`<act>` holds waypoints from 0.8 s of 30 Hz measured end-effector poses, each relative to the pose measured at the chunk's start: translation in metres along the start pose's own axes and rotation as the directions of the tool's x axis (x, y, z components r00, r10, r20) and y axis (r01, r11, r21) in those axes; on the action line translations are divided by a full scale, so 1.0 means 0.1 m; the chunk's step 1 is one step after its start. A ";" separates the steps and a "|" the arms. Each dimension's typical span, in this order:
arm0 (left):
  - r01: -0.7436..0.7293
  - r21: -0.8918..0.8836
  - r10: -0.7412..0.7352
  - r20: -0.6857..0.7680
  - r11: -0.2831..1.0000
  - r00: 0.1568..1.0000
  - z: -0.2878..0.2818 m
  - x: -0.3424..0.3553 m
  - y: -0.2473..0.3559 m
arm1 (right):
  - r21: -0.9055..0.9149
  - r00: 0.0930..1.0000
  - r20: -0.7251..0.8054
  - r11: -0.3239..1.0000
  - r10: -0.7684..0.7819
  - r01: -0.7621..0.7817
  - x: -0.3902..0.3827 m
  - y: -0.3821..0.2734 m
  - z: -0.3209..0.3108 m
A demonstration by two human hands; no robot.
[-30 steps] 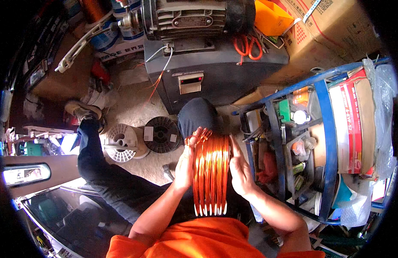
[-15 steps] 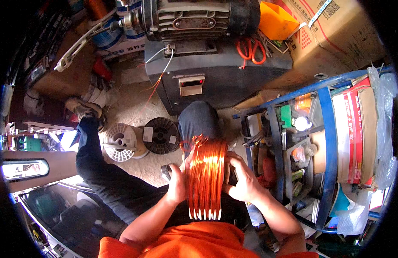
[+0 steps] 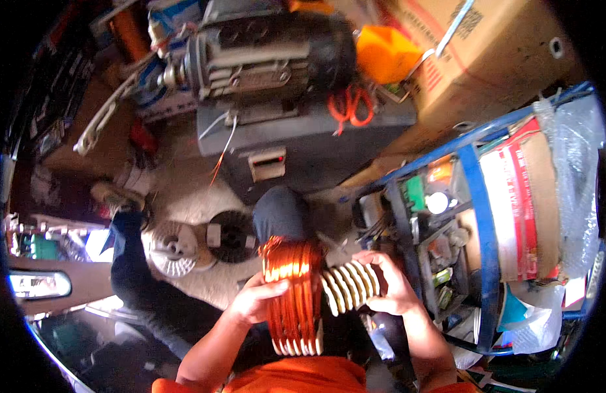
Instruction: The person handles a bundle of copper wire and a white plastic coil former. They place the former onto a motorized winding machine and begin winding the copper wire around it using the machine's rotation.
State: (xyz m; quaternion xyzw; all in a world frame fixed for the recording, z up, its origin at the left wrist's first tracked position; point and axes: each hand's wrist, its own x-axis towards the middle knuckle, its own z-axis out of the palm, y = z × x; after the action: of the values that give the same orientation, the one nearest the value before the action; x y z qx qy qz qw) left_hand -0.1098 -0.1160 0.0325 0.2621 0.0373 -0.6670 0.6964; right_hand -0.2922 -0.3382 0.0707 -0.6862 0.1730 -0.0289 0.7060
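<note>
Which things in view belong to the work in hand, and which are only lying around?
In the work:
- copper wire coil, in the left hand
- pale ribbed piece, in the right hand

Seemingly just lying around, untouched:
- black spool
- pale spool
- orange container
- cardboard box

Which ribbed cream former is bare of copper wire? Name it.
The ribbed cream former in the right hand: its ridges show bare, whereas the other former, only its ends showing, carries the copper coil.

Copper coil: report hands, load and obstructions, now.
Left hand gripping copper coil. Right hand holding ridged cream piece right of coil. Knee just beyond coil, blocking neither hand.
</note>
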 end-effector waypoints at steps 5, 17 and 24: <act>0.204 -0.326 -0.071 0.376 0.923 0.924 0.05 0.35 0.15 | 0.290 0.948 -0.318 0.955 0.034 0.062 0.19 -0.45 -0.34; -0.140 0.422 -0.055 0.417 0.896 0.907 0.87 -0.21 0.16 | -0.586 0.579 -0.611 0.800 -0.539 0.127 2.07 -1.17 -0.87; -0.314 0.684 0.063 0.365 0.659 0.929 1.10 -0.37 0.34 | -0.728 0.622 -0.523 0.685 -0.583 0.032 2.36 -1.03 -0.77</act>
State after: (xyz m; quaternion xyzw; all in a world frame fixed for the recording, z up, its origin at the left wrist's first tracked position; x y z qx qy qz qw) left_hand -0.1145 -0.1292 0.1529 0.4127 -0.3698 -0.5811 0.5960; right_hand -0.0728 -0.4839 0.1231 -0.8374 0.3042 -0.3641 0.2715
